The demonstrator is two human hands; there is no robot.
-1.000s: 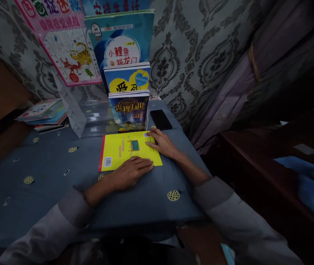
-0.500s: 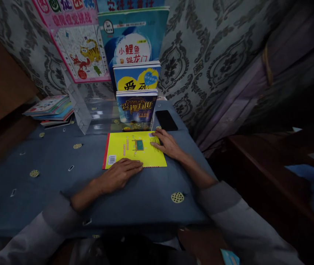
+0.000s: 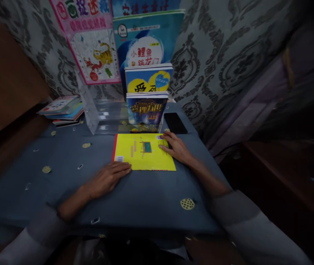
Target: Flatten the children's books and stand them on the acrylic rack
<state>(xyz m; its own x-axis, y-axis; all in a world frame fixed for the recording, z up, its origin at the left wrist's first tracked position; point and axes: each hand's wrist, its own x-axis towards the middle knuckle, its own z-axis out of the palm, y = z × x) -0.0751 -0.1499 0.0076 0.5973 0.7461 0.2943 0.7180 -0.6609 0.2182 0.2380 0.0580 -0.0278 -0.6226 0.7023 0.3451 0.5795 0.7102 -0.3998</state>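
Now | yellow book [image 3: 143, 158], flat | red edge [image 3: 114, 147] | green chalkboard picture [image 3: 147, 147] | barcode [image 3: 119, 159]

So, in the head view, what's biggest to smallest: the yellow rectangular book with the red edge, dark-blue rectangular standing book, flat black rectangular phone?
1. Yellow book
2. Dark-blue book
3. Black phone, clearly smallest

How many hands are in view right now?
2: the left hand at the near-left corner of the yellow book, the right hand over its right edge, near the far corner. No others show.
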